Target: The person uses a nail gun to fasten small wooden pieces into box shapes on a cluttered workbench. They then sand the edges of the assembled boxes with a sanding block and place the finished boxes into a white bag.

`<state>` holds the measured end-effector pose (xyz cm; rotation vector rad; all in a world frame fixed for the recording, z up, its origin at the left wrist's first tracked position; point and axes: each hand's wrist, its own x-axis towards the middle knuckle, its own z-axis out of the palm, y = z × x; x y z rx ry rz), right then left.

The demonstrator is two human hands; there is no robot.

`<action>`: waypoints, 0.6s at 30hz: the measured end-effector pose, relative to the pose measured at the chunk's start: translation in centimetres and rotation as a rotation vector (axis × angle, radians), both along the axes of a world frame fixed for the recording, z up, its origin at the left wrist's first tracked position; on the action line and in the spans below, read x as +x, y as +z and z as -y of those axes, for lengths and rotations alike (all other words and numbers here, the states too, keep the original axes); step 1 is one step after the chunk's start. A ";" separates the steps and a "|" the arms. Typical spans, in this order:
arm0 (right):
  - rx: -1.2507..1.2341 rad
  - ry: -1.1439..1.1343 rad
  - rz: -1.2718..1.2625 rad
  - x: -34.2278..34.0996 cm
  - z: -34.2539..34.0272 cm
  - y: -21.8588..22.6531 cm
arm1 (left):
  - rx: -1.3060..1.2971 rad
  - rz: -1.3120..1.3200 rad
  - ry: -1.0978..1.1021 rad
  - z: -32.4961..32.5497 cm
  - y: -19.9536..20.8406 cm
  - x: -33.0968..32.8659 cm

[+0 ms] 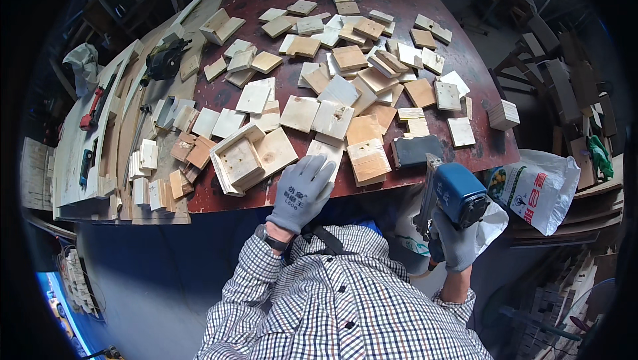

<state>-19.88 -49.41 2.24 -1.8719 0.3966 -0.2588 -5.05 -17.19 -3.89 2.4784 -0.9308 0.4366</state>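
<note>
My left hand [299, 195], in a grey work glove, is at the table's front edge, its fingers closed over a pale wooden block [327, 151]. The thumb's hold is partly hidden. At the right, my gloved right hand [457, 246] grips a blue nail gun [458, 194], held up just off the table edge. Left of my left hand stands a small open wooden frame [239, 161] made of joined boards. Beside the nail gun lies a dark rectangular block [417, 152]. Many loose wooden blocks [334, 118] cover the dark red table.
Stacked blocks [147, 155], a black tool [166, 60] and a red-handled tool [93, 109] lie on the boards at left. One block [503, 115] sits at the table's right edge. A white printed sack [538, 190] hangs at right, near piled timber [565, 88].
</note>
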 end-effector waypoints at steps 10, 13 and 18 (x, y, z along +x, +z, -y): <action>-0.223 -0.040 0.073 -2.8 0.7 -4.1 | 0.218 -0.151 -0.091 9.4 -3.1 4.3; -0.224 -0.013 0.081 -2.1 0.5 -3.6 | 0.175 -0.194 -0.083 9.3 -3.5 4.1; -0.108 0.003 -0.034 -1.2 0.7 -3.4 | -0.007 -0.141 -0.057 7.7 -2.3 1.9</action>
